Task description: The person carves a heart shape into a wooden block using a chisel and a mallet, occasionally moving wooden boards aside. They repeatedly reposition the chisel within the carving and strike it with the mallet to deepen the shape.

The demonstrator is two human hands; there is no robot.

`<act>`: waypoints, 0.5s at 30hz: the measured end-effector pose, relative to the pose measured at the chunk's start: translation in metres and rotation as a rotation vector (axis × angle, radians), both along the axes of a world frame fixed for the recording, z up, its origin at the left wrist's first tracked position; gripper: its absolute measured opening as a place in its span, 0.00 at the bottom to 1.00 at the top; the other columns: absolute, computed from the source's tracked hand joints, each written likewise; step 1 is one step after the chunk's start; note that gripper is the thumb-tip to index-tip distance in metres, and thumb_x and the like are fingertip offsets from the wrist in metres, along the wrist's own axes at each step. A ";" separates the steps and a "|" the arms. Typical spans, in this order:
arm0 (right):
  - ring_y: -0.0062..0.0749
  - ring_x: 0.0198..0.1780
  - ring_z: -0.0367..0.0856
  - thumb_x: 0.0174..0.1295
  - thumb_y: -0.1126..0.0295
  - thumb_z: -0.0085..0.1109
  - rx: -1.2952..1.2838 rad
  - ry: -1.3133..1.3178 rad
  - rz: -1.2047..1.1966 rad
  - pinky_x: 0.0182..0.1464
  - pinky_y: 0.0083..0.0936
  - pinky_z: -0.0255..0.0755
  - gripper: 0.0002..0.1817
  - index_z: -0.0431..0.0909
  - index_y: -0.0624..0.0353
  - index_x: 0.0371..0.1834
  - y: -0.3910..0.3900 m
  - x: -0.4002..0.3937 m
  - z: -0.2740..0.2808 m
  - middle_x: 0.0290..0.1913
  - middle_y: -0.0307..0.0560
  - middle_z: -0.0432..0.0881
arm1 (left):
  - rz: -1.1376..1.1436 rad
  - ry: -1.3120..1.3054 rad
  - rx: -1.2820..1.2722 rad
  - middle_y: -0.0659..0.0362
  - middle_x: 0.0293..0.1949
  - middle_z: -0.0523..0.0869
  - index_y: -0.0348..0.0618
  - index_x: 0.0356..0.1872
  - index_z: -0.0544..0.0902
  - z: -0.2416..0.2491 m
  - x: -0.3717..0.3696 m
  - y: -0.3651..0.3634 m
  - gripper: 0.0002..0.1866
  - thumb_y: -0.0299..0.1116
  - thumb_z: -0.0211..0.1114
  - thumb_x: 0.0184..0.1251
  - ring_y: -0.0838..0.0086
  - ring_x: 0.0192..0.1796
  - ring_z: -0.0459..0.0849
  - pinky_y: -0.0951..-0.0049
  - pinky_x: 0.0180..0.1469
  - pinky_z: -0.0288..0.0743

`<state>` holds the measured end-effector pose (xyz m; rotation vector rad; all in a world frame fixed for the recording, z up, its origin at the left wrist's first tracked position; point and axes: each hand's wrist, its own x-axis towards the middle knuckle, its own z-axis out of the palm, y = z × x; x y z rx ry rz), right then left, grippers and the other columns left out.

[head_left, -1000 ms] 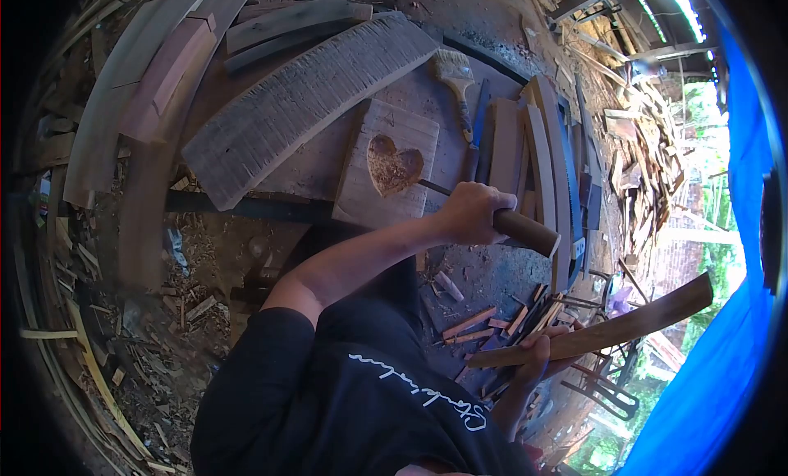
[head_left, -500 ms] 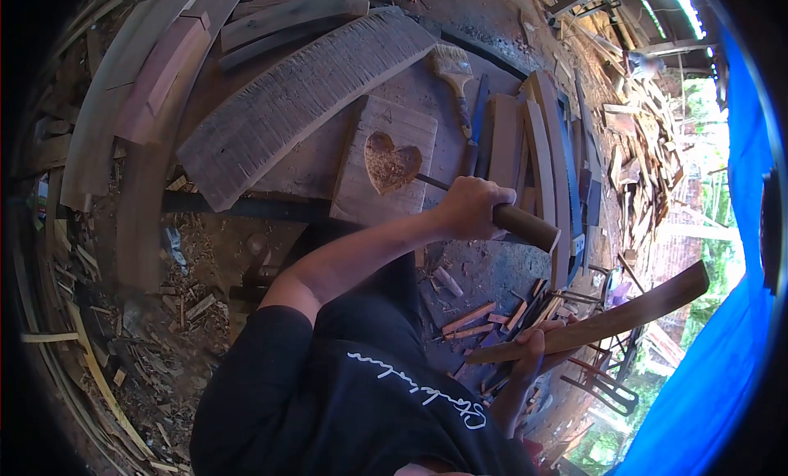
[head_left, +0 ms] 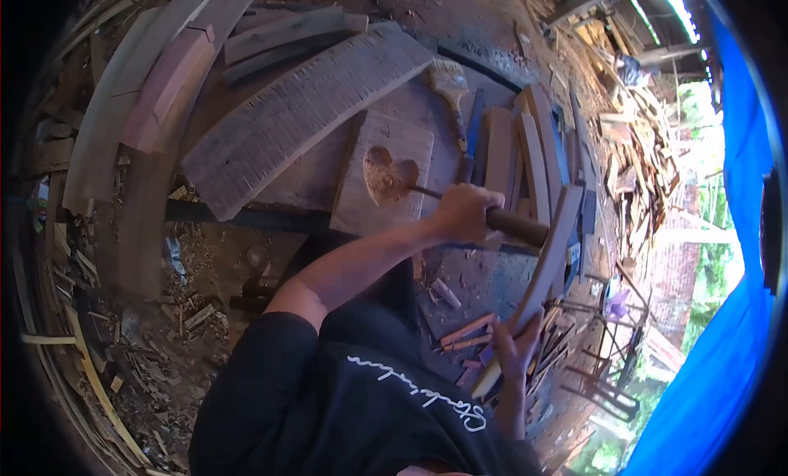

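Observation:
My left hand (head_left: 466, 213) is closed around the wooden handle of a chisel (head_left: 519, 226). Its thin metal shaft reaches into a heart-shaped hollow (head_left: 386, 180) with loose shavings, carved in a pale wooden block (head_left: 353, 205). To the right, my right hand (head_left: 517, 345) grips a long, slightly curved wooden bar (head_left: 538, 289). The bar stands steeply, its side at the butt end of the chisel handle; whether they touch is hard to tell.
A wide curved plank (head_left: 304, 107) lies left of the block. Behind are a paintbrush (head_left: 451, 86) and several wood strips (head_left: 538, 160). Wood scraps (head_left: 197, 312) litter the ground. A blue tarp (head_left: 714, 361) hangs at the right.
The wooden bar has swung from far right, lying low, up and leftward to the chisel's butt end. My left hand and the chisel have shifted slightly left.

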<state>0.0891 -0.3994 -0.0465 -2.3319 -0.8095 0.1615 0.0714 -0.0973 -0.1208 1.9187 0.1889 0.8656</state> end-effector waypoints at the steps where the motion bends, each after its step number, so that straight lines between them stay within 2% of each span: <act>1: 0.20 0.27 0.75 0.52 0.76 0.63 -0.013 0.178 -0.100 0.32 0.20 0.75 0.28 0.65 0.63 0.58 0.002 0.006 0.002 0.32 0.45 0.75 | 0.006 0.051 0.004 0.54 0.24 0.84 0.48 0.27 0.81 -0.005 0.002 0.003 0.13 0.39 0.76 0.44 0.54 0.31 0.86 0.56 0.35 0.77; 2: 0.22 0.25 0.75 0.52 0.76 0.63 0.254 0.108 -0.182 0.31 0.21 0.75 0.31 0.62 0.65 0.60 0.029 -0.008 0.038 0.29 0.44 0.74 | 0.004 0.062 0.010 0.54 0.24 0.84 0.48 0.27 0.81 -0.005 -0.002 0.003 0.13 0.39 0.76 0.44 0.54 0.31 0.86 0.56 0.35 0.77; 3: 0.22 0.25 0.75 0.52 0.76 0.63 0.258 0.111 -0.192 0.31 0.21 0.75 0.31 0.62 0.65 0.60 0.040 -0.013 0.055 0.29 0.44 0.74 | -0.007 0.043 0.003 0.54 0.23 0.84 0.48 0.27 0.81 -0.003 -0.003 0.003 0.13 0.39 0.76 0.44 0.55 0.31 0.86 0.56 0.35 0.77; 5: 0.23 0.24 0.76 0.51 0.75 0.63 0.694 0.057 -0.120 0.31 0.21 0.75 0.35 0.57 0.65 0.63 0.051 -0.020 0.072 0.28 0.44 0.74 | -0.029 0.019 -0.002 0.55 0.23 0.84 0.48 0.26 0.81 -0.002 -0.002 0.000 0.13 0.39 0.76 0.45 0.55 0.30 0.86 0.57 0.35 0.77; 9: 0.24 0.21 0.74 0.52 0.74 0.60 0.781 -0.024 -0.084 0.27 0.16 0.71 0.38 0.52 0.66 0.67 0.053 -0.028 0.056 0.29 0.45 0.74 | -0.045 0.021 0.052 0.55 0.24 0.85 0.49 0.27 0.82 0.002 -0.006 0.001 0.12 0.39 0.76 0.45 0.56 0.31 0.87 0.57 0.35 0.78; 11: 0.24 0.25 0.76 0.48 0.70 0.65 0.647 0.003 -0.190 0.33 0.20 0.77 0.43 0.52 0.65 0.67 0.047 -0.034 0.046 0.28 0.44 0.74 | -0.063 0.015 0.052 0.54 0.25 0.86 0.49 0.28 0.83 0.005 -0.012 -0.002 0.11 0.38 0.75 0.44 0.56 0.31 0.87 0.56 0.36 0.79; 13: 0.24 0.26 0.76 0.48 0.68 0.66 0.621 0.025 -0.200 0.32 0.20 0.77 0.43 0.52 0.64 0.67 0.037 -0.034 0.033 0.30 0.43 0.74 | -0.051 -0.079 0.100 0.57 0.23 0.84 0.48 0.26 0.78 0.008 -0.015 -0.005 0.12 0.35 0.75 0.44 0.57 0.29 0.86 0.59 0.33 0.77; 15: 0.23 0.27 0.75 0.49 0.69 0.66 0.601 0.068 -0.225 0.30 0.20 0.76 0.42 0.53 0.63 0.67 0.035 -0.037 0.030 0.31 0.43 0.73 | -0.055 -0.080 0.105 0.57 0.23 0.84 0.48 0.26 0.78 0.010 -0.018 -0.007 0.12 0.34 0.74 0.43 0.57 0.29 0.86 0.59 0.33 0.77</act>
